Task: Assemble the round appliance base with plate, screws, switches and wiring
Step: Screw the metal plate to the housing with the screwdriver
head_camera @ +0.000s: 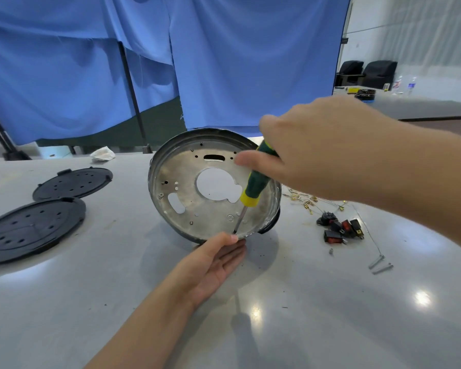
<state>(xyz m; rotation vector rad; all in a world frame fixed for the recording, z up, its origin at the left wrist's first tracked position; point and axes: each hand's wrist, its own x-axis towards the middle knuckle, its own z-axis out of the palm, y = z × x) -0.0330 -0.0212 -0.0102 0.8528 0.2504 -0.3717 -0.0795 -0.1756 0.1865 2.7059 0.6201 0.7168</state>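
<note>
**Screwdriver at the rim of the tilted base**

Blue cloth (224,62) draped behind a glossy grey table (330,315), black chairs (365,73) far off at the right. Near the table's middle, round appliance base (168,166) tipped up on its near edge, open side facing the camera, with the perforated metal plate (213,206) seated inside it. Left hand (210,265) palm up beneath the lower rim, fingers nearly straight, thumb tip touching the edge. Right hand (317,150) above, fingers wrapped round the green-and-yellow handle of a screwdriver (250,193), shaft slanting down and tip meeting the plate close to the lower rim, just above the left thumb. Whether a screw sits under the tip: cannot tell. Two black round plastic covers (35,227) lying flat at the left, well apart from the base. Red-and-black rocker switches (341,229) clustered to the right, thin wires with brass terminals (304,201) just behind them, a few loose screws (378,265) nearer the right edge. Crumpled white scrap (103,153) at the table's far side.
</note>
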